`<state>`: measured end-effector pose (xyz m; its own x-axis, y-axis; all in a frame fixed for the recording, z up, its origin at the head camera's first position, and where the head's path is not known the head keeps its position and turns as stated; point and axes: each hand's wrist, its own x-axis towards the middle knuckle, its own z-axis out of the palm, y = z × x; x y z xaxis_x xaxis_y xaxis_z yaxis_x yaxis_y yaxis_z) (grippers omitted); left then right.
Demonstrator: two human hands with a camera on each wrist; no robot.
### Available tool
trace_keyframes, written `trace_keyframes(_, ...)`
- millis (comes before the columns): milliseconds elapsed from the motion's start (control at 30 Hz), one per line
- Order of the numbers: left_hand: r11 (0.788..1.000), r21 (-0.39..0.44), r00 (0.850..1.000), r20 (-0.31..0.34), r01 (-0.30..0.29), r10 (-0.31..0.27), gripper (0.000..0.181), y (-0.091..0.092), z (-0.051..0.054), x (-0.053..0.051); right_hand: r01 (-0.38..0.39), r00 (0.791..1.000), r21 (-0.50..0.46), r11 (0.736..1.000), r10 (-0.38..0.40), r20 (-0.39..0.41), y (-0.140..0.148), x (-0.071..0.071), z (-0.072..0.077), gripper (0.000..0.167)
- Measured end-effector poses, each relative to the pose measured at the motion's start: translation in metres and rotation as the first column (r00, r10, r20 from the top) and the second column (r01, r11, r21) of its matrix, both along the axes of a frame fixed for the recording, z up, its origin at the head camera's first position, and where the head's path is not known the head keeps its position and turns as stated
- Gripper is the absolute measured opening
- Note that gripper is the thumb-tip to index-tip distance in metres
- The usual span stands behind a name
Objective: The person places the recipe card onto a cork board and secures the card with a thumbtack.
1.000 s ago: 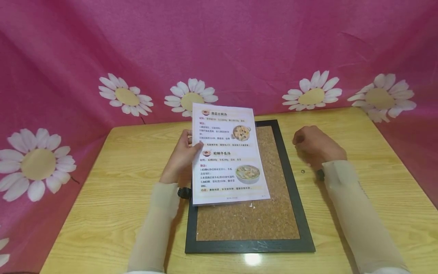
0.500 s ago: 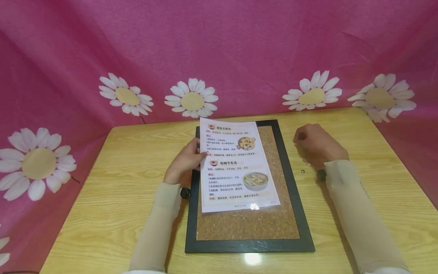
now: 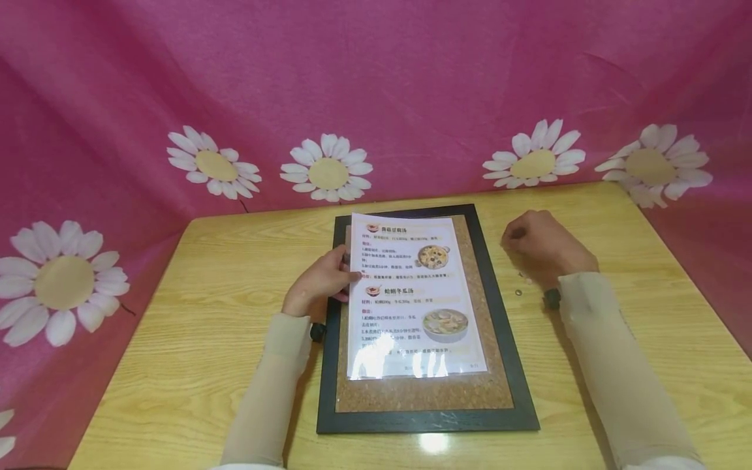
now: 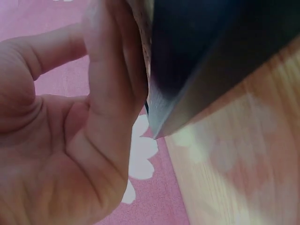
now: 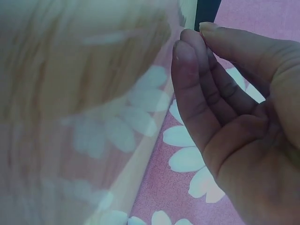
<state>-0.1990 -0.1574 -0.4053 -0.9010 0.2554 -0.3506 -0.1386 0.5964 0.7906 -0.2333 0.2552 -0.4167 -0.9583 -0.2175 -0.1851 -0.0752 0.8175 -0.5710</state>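
In the head view, a laminated recipe sheet (image 3: 405,266), printed with two soup pictures, lies over the cork board (image 3: 423,396) in its black frame (image 3: 525,388). My left hand (image 3: 317,279) pinches the sheet's left edge, thumb on top. The left wrist view has those fingers (image 4: 115,93) close against the black frame's edge (image 4: 183,51); the sheet cannot be made out there. To the right of the board, my right hand (image 3: 546,243) rests on the table with its fingers loosely curled. Its thumb and fingertips meet in the right wrist view, and I see nothing held between them.
Near my right wrist, a small ring-like metal piece (image 3: 518,293) lies on the wooden table (image 3: 223,261), with tiny pale bits close by. A pink cloth (image 3: 411,98) with white daisies hangs behind the table. Light glares off the sheet's lower part.
My left hand has lowered the sheet towards me and slightly right, so it now lies over the cork inside the frame. My right hand has stayed almost in place.
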Motion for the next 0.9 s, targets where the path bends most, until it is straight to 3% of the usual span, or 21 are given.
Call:
trace_keyframes(433, 0.999, -0.032, 1.0, 0.015, 0.002, -0.001, 0.04, 0.0, -0.005, 0.0, 0.012, 1.0, -0.007, 1.0, -0.012, 0.006, 0.001, -0.001, 0.0, 0.027)
trace_keyframes(700, 1.0, -0.015, 0.999, 0.045, -0.01, 0.011, 0.035, -0.003, 0.002, 0.001, 0.005, 0.999, -0.006, 1.0, -0.005, -0.05, 0.001, -0.001, -0.001, 0.023)
trace_keyframes(900, 0.998, -0.057, 0.999, 0.025, -0.027, 0.029, 0.032, -0.01, 0.007, 0.001, -0.01, 0.997, -0.01, 1.0, 0.009, -0.081, 0.001, -0.003, -0.003, 0.02)
